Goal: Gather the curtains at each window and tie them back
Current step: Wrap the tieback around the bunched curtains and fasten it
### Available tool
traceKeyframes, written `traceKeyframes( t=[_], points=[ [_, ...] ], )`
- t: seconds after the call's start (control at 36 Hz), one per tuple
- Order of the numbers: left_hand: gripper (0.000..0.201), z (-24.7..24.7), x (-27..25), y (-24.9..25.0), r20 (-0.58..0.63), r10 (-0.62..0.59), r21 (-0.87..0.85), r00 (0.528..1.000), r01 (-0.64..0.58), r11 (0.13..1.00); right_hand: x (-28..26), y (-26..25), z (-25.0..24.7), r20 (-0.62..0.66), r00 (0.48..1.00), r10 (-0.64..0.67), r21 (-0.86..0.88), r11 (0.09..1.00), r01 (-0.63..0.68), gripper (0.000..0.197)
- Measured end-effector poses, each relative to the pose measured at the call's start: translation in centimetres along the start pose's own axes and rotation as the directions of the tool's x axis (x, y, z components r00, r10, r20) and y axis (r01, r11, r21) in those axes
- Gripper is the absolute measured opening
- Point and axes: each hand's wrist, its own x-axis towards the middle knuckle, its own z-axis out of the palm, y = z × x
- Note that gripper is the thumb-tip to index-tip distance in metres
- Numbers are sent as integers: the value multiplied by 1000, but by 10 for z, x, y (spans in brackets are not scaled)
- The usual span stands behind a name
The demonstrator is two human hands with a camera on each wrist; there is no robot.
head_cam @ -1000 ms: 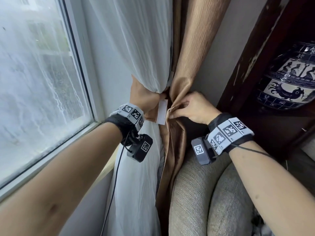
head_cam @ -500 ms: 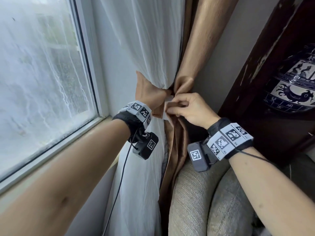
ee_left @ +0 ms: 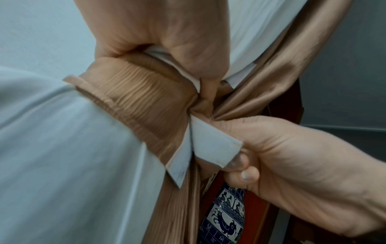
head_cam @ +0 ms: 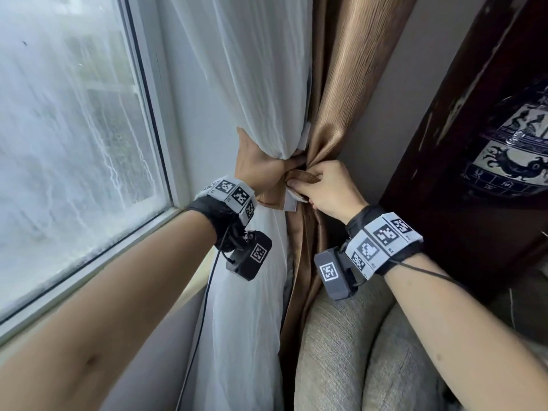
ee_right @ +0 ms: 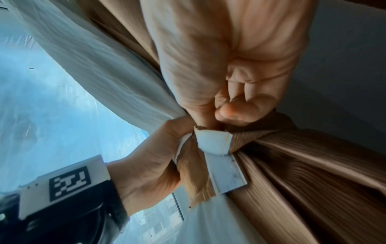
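A sheer white curtain [head_cam: 261,84] and a ribbed tan curtain [head_cam: 353,72] hang bunched together right of the window. A tan tie-back band [ee_left: 142,92] with white strip ends [ee_left: 211,145] wraps the bundle. My left hand [head_cam: 261,170] grips the bundle and one end of the band from the window side. My right hand [head_cam: 326,188] pinches the other end of the tie-back, its white strip [ee_right: 213,142] folded over next to the left one. The two band ends meet between the hands [ee_left: 200,105]. The far side of the band is hidden.
The window pane [head_cam: 65,137] and its sill [head_cam: 98,262] fill the left. A grey upholstered chair back [head_cam: 355,351] stands just below my right wrist. A dark wooden cabinet [head_cam: 462,143] holding a blue-and-white patterned vase [head_cam: 513,155] is close on the right.
My right hand has moved left with its band end until it meets the end held by my left hand. The view has shifted slightly, and the hands sit a little higher on the bundle.
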Motion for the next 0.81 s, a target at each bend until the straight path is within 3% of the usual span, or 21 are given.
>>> traceKeyframes(
  t=[0.08,0.19,0.25,0.33,0.47,0.64,0.81],
  points=[
    [112,-2,1,-3,52,-6,-34,999,8,999,0,-4,-7,45,999,-29,-56,998,32,27],
    [83,-14,-3,4,219,27,-109,975,-3,994,5,-3,-8,63,998,-31,-139,989,39,33],
    [97,-19,-1,5,279,13,-117,960,20,993,5,-4,-9,82,996,-31,-224,973,49,33],
    [129,-19,3,-3,274,-21,-44,961,34,998,4,-8,-8,84,994,-72,-318,943,95,29],
    [117,-21,-3,-1,273,-90,9,958,91,996,-2,1,3,58,998,-34,-163,986,43,35],
    [124,-18,-3,-2,187,-170,36,967,167,985,-20,16,-1,-82,947,-311,-161,942,295,44],
    [126,-16,-1,-1,161,-171,33,972,168,985,-17,21,1,-273,902,-335,-102,942,320,35]
  ],
)
